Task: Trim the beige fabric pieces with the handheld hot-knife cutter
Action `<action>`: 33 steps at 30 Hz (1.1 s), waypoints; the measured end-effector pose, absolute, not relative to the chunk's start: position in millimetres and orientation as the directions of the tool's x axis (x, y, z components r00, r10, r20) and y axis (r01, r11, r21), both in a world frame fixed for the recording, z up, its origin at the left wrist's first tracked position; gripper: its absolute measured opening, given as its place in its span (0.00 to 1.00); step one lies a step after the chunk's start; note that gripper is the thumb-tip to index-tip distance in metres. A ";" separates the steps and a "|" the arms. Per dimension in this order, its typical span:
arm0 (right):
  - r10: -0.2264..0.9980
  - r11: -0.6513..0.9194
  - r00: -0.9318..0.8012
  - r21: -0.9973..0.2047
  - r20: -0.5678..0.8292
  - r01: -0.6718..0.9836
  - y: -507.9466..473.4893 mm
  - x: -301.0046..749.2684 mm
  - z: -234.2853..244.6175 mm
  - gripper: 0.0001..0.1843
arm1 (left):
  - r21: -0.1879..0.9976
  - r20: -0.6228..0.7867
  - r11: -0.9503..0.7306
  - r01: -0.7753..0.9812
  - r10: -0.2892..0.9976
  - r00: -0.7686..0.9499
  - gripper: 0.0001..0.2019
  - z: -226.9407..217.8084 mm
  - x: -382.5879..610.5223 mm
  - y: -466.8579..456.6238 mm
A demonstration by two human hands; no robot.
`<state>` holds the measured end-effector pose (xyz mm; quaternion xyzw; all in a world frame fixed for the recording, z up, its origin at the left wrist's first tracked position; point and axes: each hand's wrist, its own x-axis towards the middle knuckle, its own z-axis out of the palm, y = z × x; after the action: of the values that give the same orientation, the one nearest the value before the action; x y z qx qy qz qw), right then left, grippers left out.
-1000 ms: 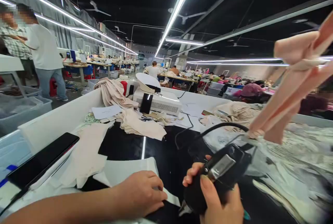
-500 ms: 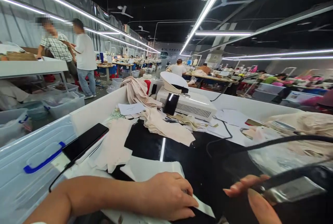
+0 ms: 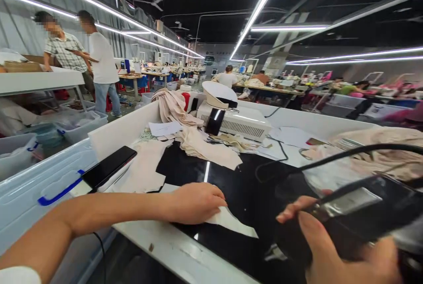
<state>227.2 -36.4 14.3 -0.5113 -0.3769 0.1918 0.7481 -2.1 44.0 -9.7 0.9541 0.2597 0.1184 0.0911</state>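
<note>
My left hand (image 3: 194, 202) lies on a white fabric piece (image 3: 231, 222) spread over the glossy black worktop (image 3: 231, 182), fingers curled down and pressing on the cloth. My right hand (image 3: 333, 253) at the lower right is wrapped round a black hand-held tool (image 3: 360, 213) with a metal plate on top. A black cable (image 3: 330, 156) runs from the tool back across the table. Beige fabric pieces (image 3: 145, 169) lie just beyond my left hand.
A black phone (image 3: 109, 167) rests on the table's left rim. A white machine (image 3: 234, 123) stands at the back with beige cloth (image 3: 175, 108) heaped beside it. Plastic bins (image 3: 79, 125) sit on the floor to the left, where two people (image 3: 89, 59) stand. Other people work at far tables.
The view has shifted left and back, so the table's near edge now shows. My left hand stays on the white piece. A hanging pink fabric strip seen a second ago is out of view.
</note>
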 end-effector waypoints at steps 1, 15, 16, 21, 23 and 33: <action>0.665 0.361 0.641 -0.916 0.383 0.173 -40.8 225.6 18.7 0.25 | 0.231 0.169 -0.847 0.479 0.520 0.837 0.12 -9.7 -9.3 47.0; 0.626 0.420 0.594 -0.860 0.505 0.289 -36.9 230.7 11.8 0.36 | 0.060 0.000 -0.814 0.578 0.579 0.815 0.08 -8.8 -22.4 14.0; 0.624 0.425 0.596 -0.860 0.505 0.283 -36.7 231.0 11.2 0.36 | 0.055 -0.016 -0.813 0.579 0.579 0.815 0.11 -4.6 -21.2 12.8; 0.640 0.447 0.584 -0.860 0.500 0.246 -35.2 228.6 10.8 0.35 | 0.066 0.029 -0.819 0.571 0.573 0.819 0.13 15.0 -9.6 36.2; 0.638 0.460 0.581 -0.855 0.505 0.239 -33.8 227.0 11.2 0.36 | 0.106 0.054 -0.857 0.504 0.511 0.858 0.05 17.4 0.3 54.3; 0.674 0.452 0.562 -0.869 0.480 0.201 -32.7 231.4 6.2 0.33 | 0.463 -0.048 -0.857 0.226 0.230 0.972 0.28 -2.1 36.8 99.2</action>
<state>231.4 -32.7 6.2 -0.4977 -0.4392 0.1619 0.7302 36.8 99.2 -2.1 0.9636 0.1182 0.0047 0.2399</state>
